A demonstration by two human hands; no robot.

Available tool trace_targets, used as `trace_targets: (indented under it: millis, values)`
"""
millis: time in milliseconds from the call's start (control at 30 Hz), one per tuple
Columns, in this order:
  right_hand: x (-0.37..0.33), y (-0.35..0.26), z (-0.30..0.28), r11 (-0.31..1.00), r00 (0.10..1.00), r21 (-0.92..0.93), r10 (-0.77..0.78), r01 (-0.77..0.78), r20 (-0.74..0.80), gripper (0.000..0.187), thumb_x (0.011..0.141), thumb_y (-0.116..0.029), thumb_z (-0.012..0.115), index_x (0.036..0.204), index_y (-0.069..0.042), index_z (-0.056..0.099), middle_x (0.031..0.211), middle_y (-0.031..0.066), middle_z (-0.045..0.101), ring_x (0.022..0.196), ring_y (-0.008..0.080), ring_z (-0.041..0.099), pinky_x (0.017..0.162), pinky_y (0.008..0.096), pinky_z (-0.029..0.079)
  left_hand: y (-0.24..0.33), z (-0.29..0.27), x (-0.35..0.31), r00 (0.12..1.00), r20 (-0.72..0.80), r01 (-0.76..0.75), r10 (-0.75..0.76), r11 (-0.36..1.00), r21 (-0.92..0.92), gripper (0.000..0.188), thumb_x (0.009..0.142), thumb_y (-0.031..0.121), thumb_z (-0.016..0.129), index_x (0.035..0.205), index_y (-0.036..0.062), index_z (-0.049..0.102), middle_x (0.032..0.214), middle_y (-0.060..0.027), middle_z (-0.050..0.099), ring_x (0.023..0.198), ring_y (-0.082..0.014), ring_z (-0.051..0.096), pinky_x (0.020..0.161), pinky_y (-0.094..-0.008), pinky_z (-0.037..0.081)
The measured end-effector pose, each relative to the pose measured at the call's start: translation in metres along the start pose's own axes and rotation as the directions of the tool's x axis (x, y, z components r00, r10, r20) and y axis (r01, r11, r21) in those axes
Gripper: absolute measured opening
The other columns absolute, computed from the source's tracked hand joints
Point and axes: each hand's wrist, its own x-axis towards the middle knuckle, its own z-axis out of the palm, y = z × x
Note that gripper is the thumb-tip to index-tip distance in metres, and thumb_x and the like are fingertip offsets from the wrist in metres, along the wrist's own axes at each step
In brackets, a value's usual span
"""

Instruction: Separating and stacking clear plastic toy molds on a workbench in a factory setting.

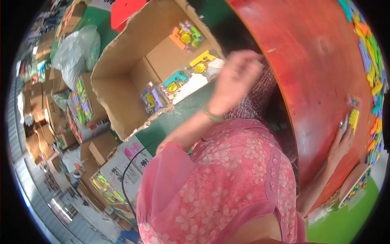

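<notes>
My left hand [237, 79], with a green bracelet on the wrist, is raised between a cardboard box and a red tabletop [308, 77]. It is blurred; its fingers look loosely apart and nothing shows in them. On the tabletop at the right, my right hand [340, 144] has its fingers closed at a yellow plastic toy piece [354, 120]. Just beyond lies a small clear packet [354, 101]. Bagged toy gun sets lie in the open cardboard box [118, 85]: an orange one [177, 38], a yellow one [203, 58], a teal one [175, 78] and a purple one [155, 99].
Loose coloured toy guns [365, 61] are heaped along the table's far right edge. A round container of small coloured beads [355, 187] stands at the lower right. A red stool [126, 12], a plastic bag [77, 51] and several cartons [40, 97] occupy the left side.
</notes>
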Motion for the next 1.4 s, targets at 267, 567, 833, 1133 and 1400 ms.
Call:
trace_targets:
  millis: [267,567,833,1133,1400]
  values:
    - [0.044,-0.174,-0.018,0.944,0.941,0.156,-0.311,0.29,0.135,0.062,0.095,-0.031,0.049,0.148,-0.008,0.027,0.152,0.0179,0.025,0.142,0.0359,0.019,0.115,0.0477,0.012,0.0,0.046,-0.025,0.968,0.242,0.087,-0.063,0.992,-0.087,0.031,0.081,0.02,0.075,0.099,0.0012,0.059,0.07,0.0009,0.056,0.062,-0.0056,0.053,0.054,-0.0218,0.044]
    - [0.045,-0.256,-0.029,0.847,0.858,0.275,-0.5,0.455,0.12,0.065,0.095,-0.038,0.048,0.148,-0.007,0.027,0.153,0.0164,0.025,0.143,0.0348,0.017,0.115,0.0487,0.012,-0.006,0.03,-0.022,0.985,0.1,0.165,-0.139,0.926,-0.341,0.039,0.082,0.017,0.074,0.106,-0.004,0.052,0.088,-0.0093,0.059,0.073,-0.0126,0.063,0.062,-0.0251,0.054]
    - [0.046,-0.284,-0.034,0.804,0.818,0.307,-0.563,0.508,0.121,0.068,0.094,-0.042,0.049,0.147,-0.006,0.028,0.153,0.0159,0.025,0.142,0.0354,0.018,0.115,0.0497,0.013,-0.013,0.021,-0.014,0.99,0.127,0.11,-0.067,0.925,-0.363,0.019,0.087,0.008,0.063,0.102,-0.0028,0.057,0.08,-0.0046,0.063,0.072,-0.0078,0.059,0.061,-0.0258,0.05]
    - [0.081,-0.32,-0.051,0.597,0.817,0.695,-0.576,0.401,0.023,0.051,0.096,-0.02,0.048,0.141,0.0,0.036,0.146,0.017,0.036,0.137,0.0304,0.032,0.111,0.0408,0.027,-0.009,-0.018,-0.006,0.992,0.06,0.123,-0.108,0.816,-0.564,0.009,0.092,0.002,0.056,0.101,-0.0005,0.058,0.081,-0.0011,0.063,0.068,-0.0058,0.058,0.058,-0.0222,0.048]
    - [0.131,-0.359,-0.059,0.492,0.907,0.864,-0.406,0.111,0.115,0.041,0.098,-0.013,0.05,0.137,-0.004,0.045,0.132,0.0111,0.053,0.122,0.0172,0.049,0.101,0.0281,0.038,0.01,-0.148,0.015,0.977,0.028,0.207,-0.213,0.901,-0.382,0.011,0.09,0.01,0.062,0.099,0.0033,0.063,0.093,-0.0049,0.067,0.075,-0.0118,0.064,0.068,-0.0258,0.052]
